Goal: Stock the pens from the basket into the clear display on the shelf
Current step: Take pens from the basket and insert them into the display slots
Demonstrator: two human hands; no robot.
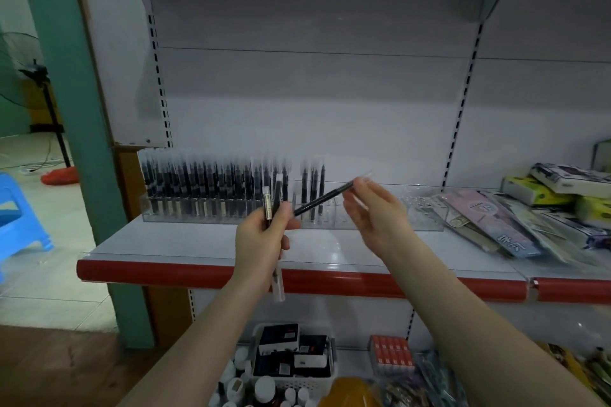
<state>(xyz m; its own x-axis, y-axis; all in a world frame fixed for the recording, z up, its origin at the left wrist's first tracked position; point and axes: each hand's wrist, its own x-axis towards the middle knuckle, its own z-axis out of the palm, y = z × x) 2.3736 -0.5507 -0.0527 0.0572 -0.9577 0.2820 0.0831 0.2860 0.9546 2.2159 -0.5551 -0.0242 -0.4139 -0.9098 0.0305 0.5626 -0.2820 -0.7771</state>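
My left hand [264, 235] gripped a small bunch of pens [273, 205] upright as a reserve, so my right hand [373, 211], held apart from it, could pinch one pen [325, 198] w/ thumb & fingers and carry it slanted towards the clear display [380, 218] at the back of the shelf [185, 248]. The display was full on its left side, w/ free holes on the right, I think that was where this pen must go. The basket [296, 380] sat below, near my arms.

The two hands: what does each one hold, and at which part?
Left hand grips a few pens around their middle. Right hand pinches one black pen near its upper, clear-capped end.
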